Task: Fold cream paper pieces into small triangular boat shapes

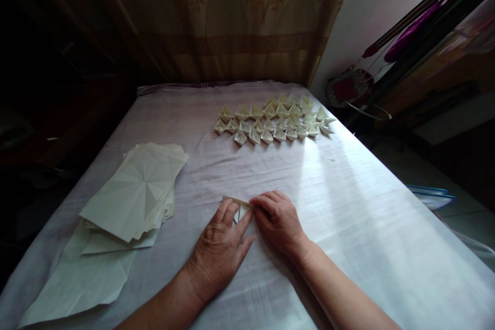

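Note:
A small piece of folded paper (242, 209) lies on the cloth-covered table under both hands, with a raised folded edge along its far side. My left hand (222, 245) rests over its left part, fingers spread and pressing it down, thumb held apart. At the right end of the same paper, the curled fingers of my right hand (280, 224) pinch the edge. Much of the paper is hidden by the fingers. Farther back stand several small folded paper boats (266, 136) in close rows.
To the left is a stack of creased paper sheets (131, 191), with larger plain sheets (81, 278) beneath it. A pale checked cloth (185, 289) covers the table. A gold curtain (240, 20) hangs behind the far edge. A tiny paper scrap (331, 159) lies right of centre.

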A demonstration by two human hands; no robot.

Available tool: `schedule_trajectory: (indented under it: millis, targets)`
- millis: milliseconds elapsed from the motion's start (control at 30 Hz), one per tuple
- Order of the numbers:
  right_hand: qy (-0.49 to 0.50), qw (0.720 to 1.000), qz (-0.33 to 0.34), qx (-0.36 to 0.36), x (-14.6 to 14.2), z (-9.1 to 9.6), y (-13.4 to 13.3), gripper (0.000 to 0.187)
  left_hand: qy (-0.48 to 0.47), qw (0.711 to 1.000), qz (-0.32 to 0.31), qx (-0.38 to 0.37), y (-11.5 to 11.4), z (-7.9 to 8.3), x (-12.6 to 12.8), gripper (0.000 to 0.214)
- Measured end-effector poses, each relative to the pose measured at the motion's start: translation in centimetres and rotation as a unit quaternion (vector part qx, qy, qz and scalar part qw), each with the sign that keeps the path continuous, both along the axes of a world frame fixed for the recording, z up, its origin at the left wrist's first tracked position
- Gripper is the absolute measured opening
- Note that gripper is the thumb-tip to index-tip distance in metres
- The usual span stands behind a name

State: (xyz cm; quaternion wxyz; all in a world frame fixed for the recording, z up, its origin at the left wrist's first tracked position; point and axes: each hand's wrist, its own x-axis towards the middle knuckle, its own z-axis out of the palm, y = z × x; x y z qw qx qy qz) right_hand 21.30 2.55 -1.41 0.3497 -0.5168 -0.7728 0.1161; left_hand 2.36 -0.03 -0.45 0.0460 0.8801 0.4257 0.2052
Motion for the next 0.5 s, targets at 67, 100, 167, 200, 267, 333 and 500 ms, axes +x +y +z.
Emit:
schedule_trajectory:
  millis: [67,100,167,200,267,333,500]
  targets:
    - [0.0,1.0,0.001,-0.002,0.03,0.0,0.05,0.019,-0.004,1.0,-0.015,-0.012,0.16,0.16,-0.11,0.047]
    - [-0.002,1.0,0.0,-0.002,0.03,0.0,0.07,0.019,-0.006,1.0,-0.023,-0.017,0.21,0.24,-0.16,0.048]
    - [-0.007,1.0,-0.003,-0.002,0.03,0.01,0.12,0.018,-0.012,0.999,-0.034,-0.017,0.26,0.33,-0.24,0.048]
    - [-0.009,1.0,-0.005,-0.003,0.02,0.02,0.14,0.018,-0.016,0.999,-0.037,-0.011,0.25,0.32,-0.28,0.047]
    - [-0.012,1.0,-0.006,-0.006,0.0,0.05,0.16,0.018,-0.025,0.999,-0.034,0.0,0.2,0.2,-0.36,0.045]
    - [-0.013,1.0,-0.005,-0.008,-0.04,0.09,0.17,0.018,-0.031,0.999,-0.028,0.005,0.15,0.0,-0.43,0.044]
    - [-0.021,1.0,-0.006,-0.007,-0.08,0.12,0.1,0.016,-0.011,0.999,-0.036,0.016,0.23,-0.3,-0.65,0.046]
